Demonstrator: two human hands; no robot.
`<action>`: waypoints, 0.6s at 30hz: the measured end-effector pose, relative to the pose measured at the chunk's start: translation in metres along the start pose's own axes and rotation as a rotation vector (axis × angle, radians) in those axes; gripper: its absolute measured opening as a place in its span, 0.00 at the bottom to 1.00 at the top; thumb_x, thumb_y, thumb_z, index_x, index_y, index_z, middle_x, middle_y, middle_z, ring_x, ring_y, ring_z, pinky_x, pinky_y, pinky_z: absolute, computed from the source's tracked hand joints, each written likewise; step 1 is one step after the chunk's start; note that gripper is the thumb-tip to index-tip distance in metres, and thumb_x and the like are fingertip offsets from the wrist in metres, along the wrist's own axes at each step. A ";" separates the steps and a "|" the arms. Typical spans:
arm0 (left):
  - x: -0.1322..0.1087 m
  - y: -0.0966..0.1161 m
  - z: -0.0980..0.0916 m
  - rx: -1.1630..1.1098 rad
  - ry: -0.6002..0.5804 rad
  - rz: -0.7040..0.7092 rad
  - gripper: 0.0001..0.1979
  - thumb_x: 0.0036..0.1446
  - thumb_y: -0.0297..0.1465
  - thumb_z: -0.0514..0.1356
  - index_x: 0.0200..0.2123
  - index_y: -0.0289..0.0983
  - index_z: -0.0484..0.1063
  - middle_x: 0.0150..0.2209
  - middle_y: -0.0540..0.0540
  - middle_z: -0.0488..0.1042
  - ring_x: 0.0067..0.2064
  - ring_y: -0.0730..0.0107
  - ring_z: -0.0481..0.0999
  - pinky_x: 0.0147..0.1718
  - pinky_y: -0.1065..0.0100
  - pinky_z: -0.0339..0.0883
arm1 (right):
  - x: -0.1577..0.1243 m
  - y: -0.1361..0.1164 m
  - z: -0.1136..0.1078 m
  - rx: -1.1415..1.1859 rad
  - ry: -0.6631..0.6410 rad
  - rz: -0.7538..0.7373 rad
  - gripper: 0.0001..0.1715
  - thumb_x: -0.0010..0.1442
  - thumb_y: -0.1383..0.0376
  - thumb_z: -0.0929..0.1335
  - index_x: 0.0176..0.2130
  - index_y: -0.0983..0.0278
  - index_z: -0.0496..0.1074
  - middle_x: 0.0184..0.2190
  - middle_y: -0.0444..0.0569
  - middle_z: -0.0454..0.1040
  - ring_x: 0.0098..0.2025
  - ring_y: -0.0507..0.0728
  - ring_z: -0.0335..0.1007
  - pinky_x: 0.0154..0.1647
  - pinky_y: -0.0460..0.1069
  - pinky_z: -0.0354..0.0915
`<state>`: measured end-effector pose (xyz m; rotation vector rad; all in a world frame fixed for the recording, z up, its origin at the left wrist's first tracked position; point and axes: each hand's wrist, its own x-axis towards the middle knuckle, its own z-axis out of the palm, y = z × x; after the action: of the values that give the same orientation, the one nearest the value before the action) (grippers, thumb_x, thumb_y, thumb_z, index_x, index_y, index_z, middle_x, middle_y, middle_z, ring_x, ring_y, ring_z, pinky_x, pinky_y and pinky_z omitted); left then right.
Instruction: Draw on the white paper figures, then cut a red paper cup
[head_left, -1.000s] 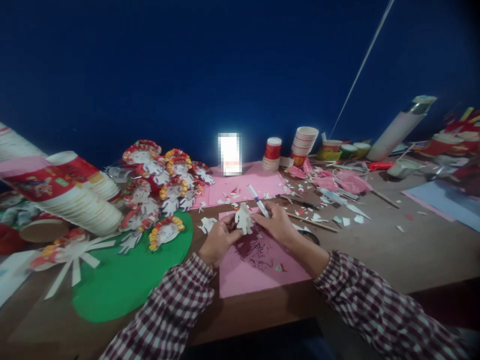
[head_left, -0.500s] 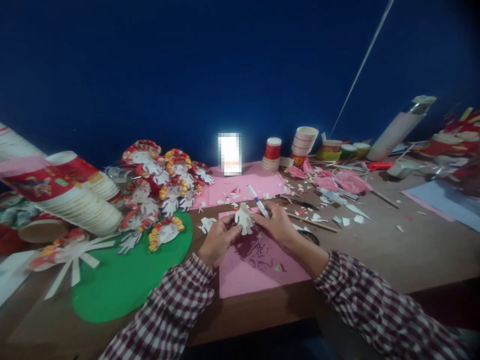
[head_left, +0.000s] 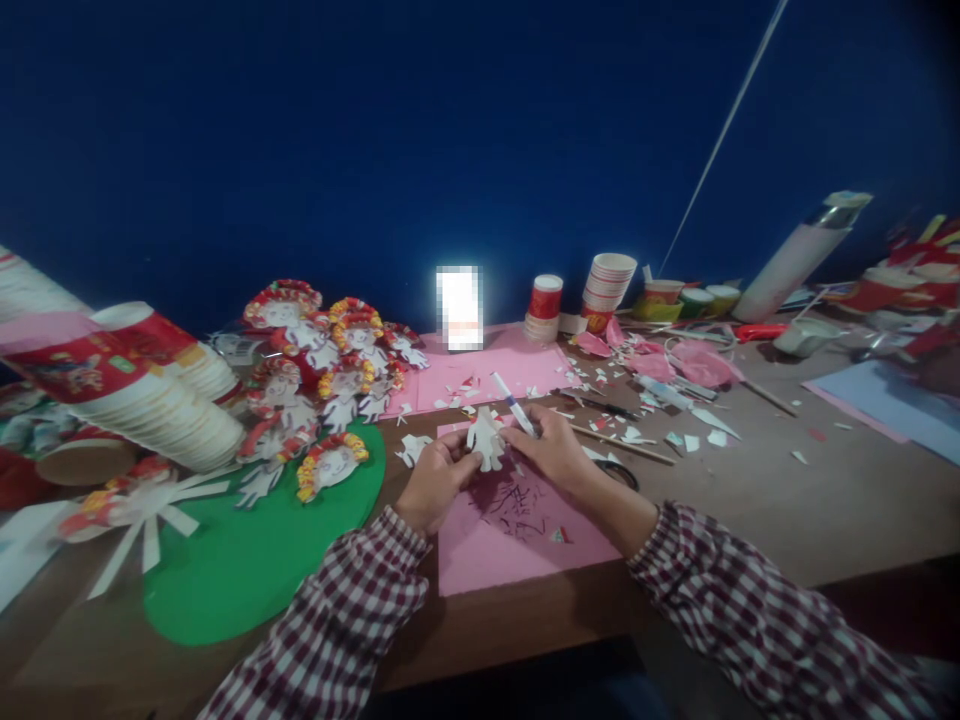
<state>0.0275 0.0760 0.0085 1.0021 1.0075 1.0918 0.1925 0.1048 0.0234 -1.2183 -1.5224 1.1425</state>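
Observation:
Between my two hands is a small white paper figure cutout [head_left: 489,440], held above a pink sheet [head_left: 480,565]. My left hand [head_left: 437,478] pinches its left edge between thumb and fingers. On the other side, the fingertips of my right hand [head_left: 556,452] touch the cutout's right edge. A white marker with a purple band [head_left: 514,403] is tucked in that same hand, tilted up to the left. Dark marks or thin strips [head_left: 517,508] and a small paper scrap [head_left: 561,535] lie on the pink sheet below.
Finished paper dolls [head_left: 334,465] cluster at left around a green oval sheet [head_left: 225,590]. Stacked paper cups [head_left: 161,400] lean at far left; more cups [head_left: 609,285] stand behind. Scissors [head_left: 619,472], a wooden stick [head_left: 630,446] and paper scraps lie to the right. A glowing blurred rectangle [head_left: 460,308] stands behind.
The paper cutout has shifted very slightly left and down in my fingers, and the marker's upper end has moved a little left. Everything else looks the same.

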 end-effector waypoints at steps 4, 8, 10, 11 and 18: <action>0.000 0.000 -0.001 0.022 0.010 0.002 0.18 0.45 0.29 0.64 0.43 0.32 0.73 0.33 0.45 0.76 0.29 0.74 0.72 0.30 0.73 0.65 | 0.001 0.002 0.000 0.004 0.007 0.013 0.10 0.50 0.60 0.68 0.28 0.65 0.67 0.21 0.41 0.66 0.23 0.50 0.60 0.26 0.45 0.58; 0.001 0.000 -0.001 0.033 -0.002 0.017 0.18 0.47 0.29 0.63 0.44 0.32 0.73 0.35 0.44 0.77 0.31 0.73 0.73 0.32 0.71 0.66 | 0.002 0.003 0.000 0.013 -0.003 0.022 0.10 0.50 0.60 0.68 0.29 0.66 0.68 0.22 0.43 0.68 0.25 0.50 0.62 0.26 0.46 0.59; 0.001 0.000 -0.001 0.029 -0.004 0.020 0.18 0.47 0.28 0.63 0.44 0.33 0.73 0.37 0.44 0.77 0.33 0.71 0.74 0.35 0.70 0.67 | 0.002 0.003 0.000 0.020 -0.007 0.020 0.11 0.50 0.60 0.68 0.30 0.66 0.69 0.23 0.43 0.69 0.25 0.51 0.63 0.27 0.46 0.60; 0.000 0.000 -0.001 0.028 -0.004 0.020 0.18 0.47 0.29 0.63 0.44 0.33 0.73 0.37 0.44 0.77 0.34 0.71 0.74 0.35 0.70 0.67 | 0.001 0.002 0.000 0.022 -0.007 0.017 0.11 0.50 0.60 0.68 0.31 0.66 0.70 0.24 0.44 0.69 0.26 0.51 0.63 0.27 0.46 0.60; 0.000 0.002 0.001 0.026 -0.002 0.018 0.18 0.46 0.28 0.63 0.43 0.32 0.74 0.37 0.43 0.78 0.35 0.68 0.76 0.38 0.67 0.68 | 0.000 -0.002 0.002 0.038 0.005 0.027 0.11 0.50 0.61 0.69 0.32 0.67 0.71 0.25 0.44 0.70 0.27 0.51 0.64 0.29 0.46 0.61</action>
<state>0.0276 0.0759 0.0104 1.0343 1.0151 1.0952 0.1906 0.1043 0.0249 -1.2182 -1.4780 1.1805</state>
